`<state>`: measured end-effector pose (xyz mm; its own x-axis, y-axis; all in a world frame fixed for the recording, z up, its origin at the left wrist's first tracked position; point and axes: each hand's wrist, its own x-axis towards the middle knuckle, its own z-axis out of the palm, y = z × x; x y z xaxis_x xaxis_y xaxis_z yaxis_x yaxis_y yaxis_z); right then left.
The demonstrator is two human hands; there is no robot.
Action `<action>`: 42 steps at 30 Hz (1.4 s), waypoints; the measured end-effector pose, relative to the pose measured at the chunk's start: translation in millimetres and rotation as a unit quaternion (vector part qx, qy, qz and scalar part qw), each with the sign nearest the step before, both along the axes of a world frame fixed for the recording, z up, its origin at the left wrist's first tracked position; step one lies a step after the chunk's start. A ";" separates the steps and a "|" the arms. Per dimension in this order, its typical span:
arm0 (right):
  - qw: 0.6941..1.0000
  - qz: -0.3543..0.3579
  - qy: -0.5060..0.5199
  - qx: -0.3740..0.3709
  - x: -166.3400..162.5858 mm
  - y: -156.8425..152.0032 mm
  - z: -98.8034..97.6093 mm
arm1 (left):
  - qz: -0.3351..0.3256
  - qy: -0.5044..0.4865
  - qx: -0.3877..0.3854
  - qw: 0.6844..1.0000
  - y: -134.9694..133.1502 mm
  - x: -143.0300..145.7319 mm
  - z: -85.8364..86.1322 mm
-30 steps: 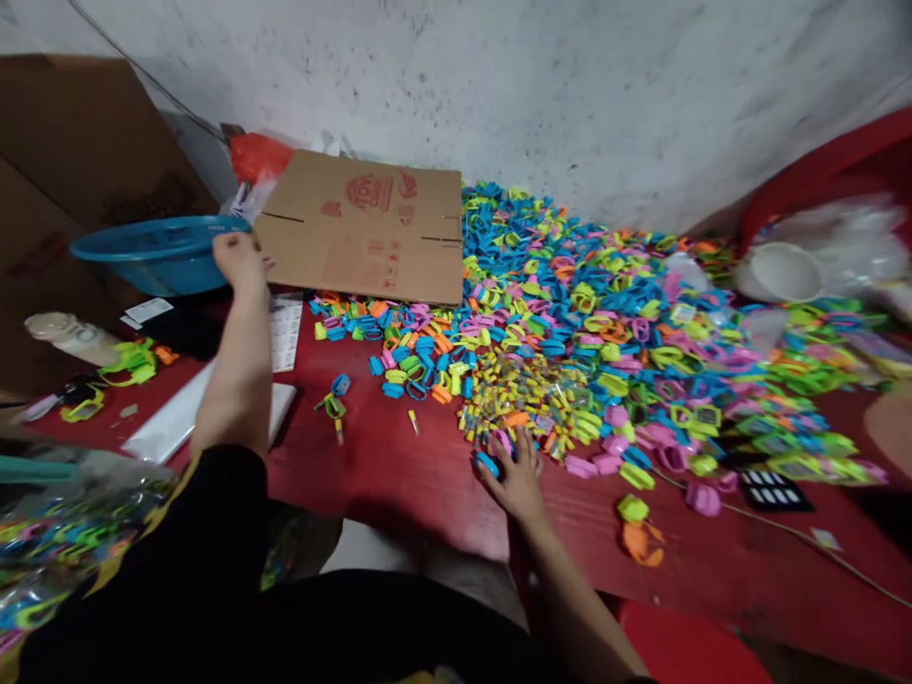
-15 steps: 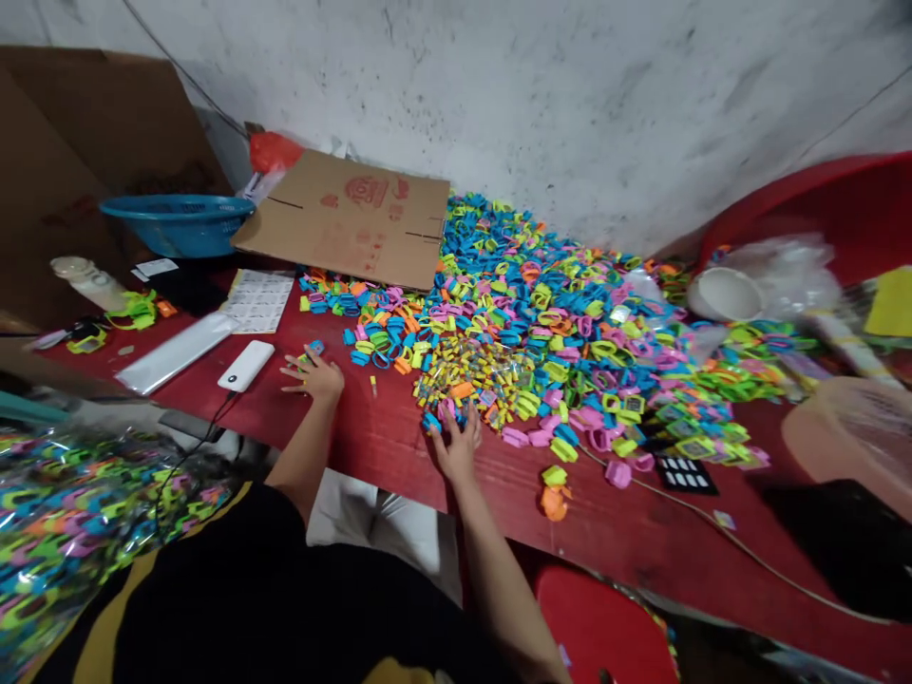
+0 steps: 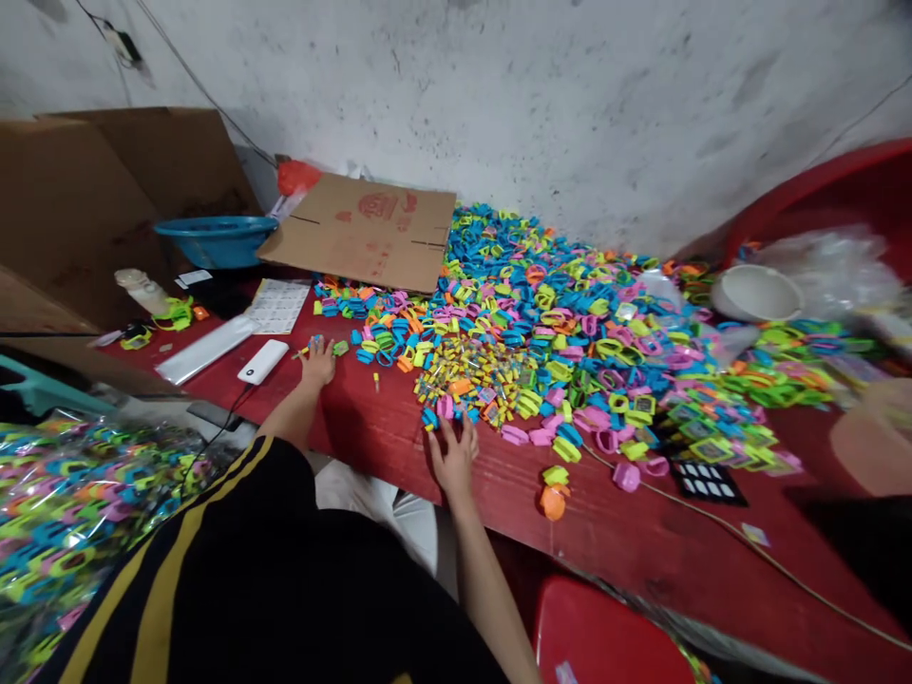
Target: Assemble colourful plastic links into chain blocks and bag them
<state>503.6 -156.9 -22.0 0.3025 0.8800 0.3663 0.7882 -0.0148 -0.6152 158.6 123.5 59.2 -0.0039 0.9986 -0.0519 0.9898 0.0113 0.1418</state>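
A large heap of small plastic loops point(image 3: 541, 351) in blue, pink, green, yellow and orange covers the red table point(image 3: 385, 446). My right hand point(image 3: 453, 458) rests at the heap's front edge with fingers spread, close to a pink piece point(image 3: 446, 407) and a blue piece point(image 3: 429, 418). Further left, my left hand point(image 3: 318, 366) lies on the bare red surface. Its fingertips reach a small blue piece point(image 3: 315, 341), and a green piece point(image 3: 340, 349) sits just beside them. Neither hand clearly holds anything.
Behind the heap lies a cardboard sheet point(image 3: 360, 233), with a blue plastic basin point(image 3: 216, 239) to its left. A white power bank point(image 3: 263, 361) sits near my left hand. A clear bag of coloured pieces point(image 3: 78, 513) lies at lower left, and a red stool point(image 3: 605, 636) stands below the table edge.
My left hand has come down from beside the basin to the table and moved slightly further right. My right hand stays at the heap's front edge. The view has swung slightly.
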 end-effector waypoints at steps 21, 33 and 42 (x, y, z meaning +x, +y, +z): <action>0.995 0.017 -0.072 -0.069 -5.8 9.5 3.4 | 0.141 -0.017 0.099 0.985 -2.2 -135.8 4.9; 0.994 0.016 -0.069 -0.084 -4.0 13.0 12.8 | -0.013 -0.046 0.176 0.983 0.9 -78.5 0.5; 0.995 0.033 -0.034 -0.088 -0.5 12.3 13.9 | -0.016 -0.075 0.080 0.994 1.7 -0.5 -18.6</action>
<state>503.2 -144.5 -8.1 0.2208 0.9495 0.2229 0.8311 -0.0635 -0.5524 158.1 125.1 40.5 0.0235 0.9936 0.1107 0.9571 -0.0543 0.2847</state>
